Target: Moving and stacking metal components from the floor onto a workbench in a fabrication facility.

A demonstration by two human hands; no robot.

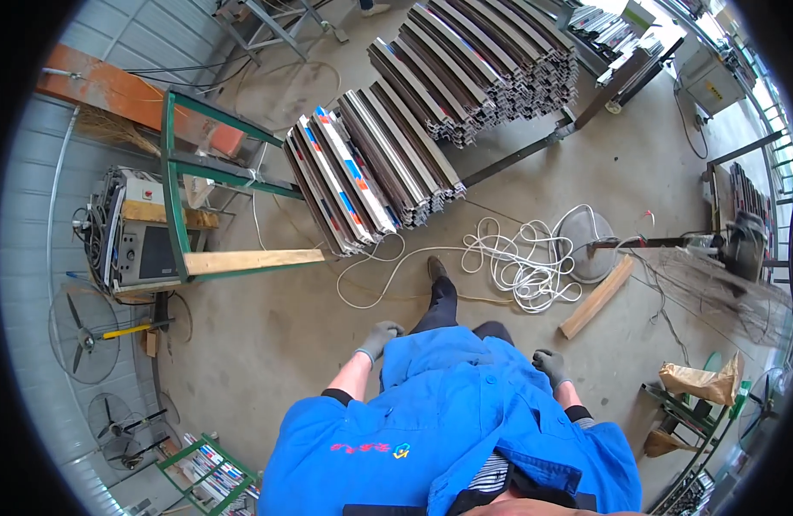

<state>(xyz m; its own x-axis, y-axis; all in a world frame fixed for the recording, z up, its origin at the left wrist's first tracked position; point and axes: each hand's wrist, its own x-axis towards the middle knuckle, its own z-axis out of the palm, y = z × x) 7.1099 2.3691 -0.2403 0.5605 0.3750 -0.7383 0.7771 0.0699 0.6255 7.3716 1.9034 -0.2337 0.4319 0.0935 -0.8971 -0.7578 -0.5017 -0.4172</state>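
My left hand [381,339], in a grey work glove, hangs beside my blue jacket [452,404], its fingers curled in and nothing showing in them. On my other side, my right hand [551,367] is gloved too, fingers bent loosely, nothing visible in it. Neither hand touches a workpiece. One dark shoe [436,268] is stepped forward on the concrete floor. Ahead of it lie stacks of long metal profiles [388,159], brown and silver, some with white, red and blue film, resting on a rack.
A tangled white hose [521,267] lies ahead, near a round grey base [584,248] and a wooden beam [597,297]. Left stand a green metal frame [174,172], a control unit [143,245] and fans [82,335]. A green cart [697,421] carries brown paper at right.
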